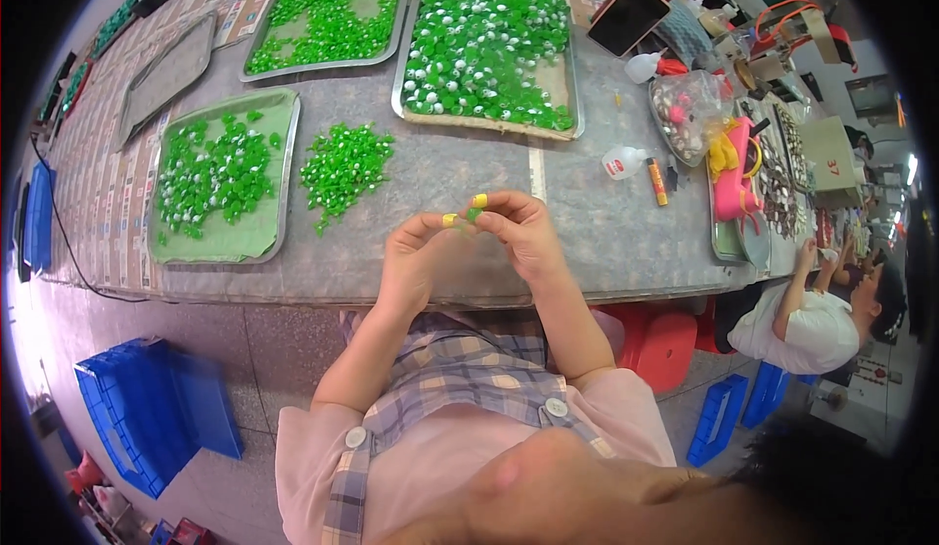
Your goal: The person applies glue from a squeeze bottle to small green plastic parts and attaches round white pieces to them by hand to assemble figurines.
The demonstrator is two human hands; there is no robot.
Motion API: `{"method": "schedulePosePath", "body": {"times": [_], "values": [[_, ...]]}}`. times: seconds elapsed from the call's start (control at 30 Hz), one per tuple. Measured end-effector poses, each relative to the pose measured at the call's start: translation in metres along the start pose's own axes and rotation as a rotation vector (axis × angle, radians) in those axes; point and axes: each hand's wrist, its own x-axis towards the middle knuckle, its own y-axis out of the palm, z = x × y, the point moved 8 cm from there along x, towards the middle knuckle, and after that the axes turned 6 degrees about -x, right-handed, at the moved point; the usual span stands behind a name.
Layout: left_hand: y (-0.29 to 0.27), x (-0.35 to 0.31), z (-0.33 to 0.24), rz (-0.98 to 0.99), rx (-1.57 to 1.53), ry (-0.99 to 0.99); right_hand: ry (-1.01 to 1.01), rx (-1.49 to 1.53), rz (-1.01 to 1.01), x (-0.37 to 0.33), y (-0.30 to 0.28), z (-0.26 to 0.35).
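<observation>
Just over the table's near edge, my two hands meet at the fingertips. My right hand (525,239) pinches a small green plastic piece (473,214) between thumb and forefinger. Close against it, my left hand (411,256) is closed in a pinch too; what lies between its fingertips is too small to make out. Yellow tape wraps a finger of each hand. Left of my hands lies a loose pile of small green pieces (345,166). Beyond them stands a metal tray (577,105) of green pieces with white, eyeball-like parts.
A green-lined tray (264,242) with similar pieces is at the left, a fuller tray (256,68) behind it. A white bottle (623,162) and orange tube (657,183) lie at the right, near a pink basket (732,178). Another person (812,325) sits at far right. Blue crates (137,418) stand on the floor.
</observation>
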Motion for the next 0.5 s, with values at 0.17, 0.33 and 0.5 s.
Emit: {"method": "schedulePosePath", "body": {"times": [0.17, 0.33, 0.5], "values": [[-0.003, -0.003, 0.0, -0.027, -0.06, -0.017, -0.02, -0.127, -0.052, -0.011, -0.003, 0.004], [-0.004, -0.004, -0.001, -0.034, -0.025, 0.007, -0.074, -0.165, -0.066, -0.018, 0.001, 0.014], [-0.009, -0.005, -0.001, -0.038, 0.053, 0.04, -0.089, -0.273, -0.037, -0.02, 0.007, 0.017]]}}
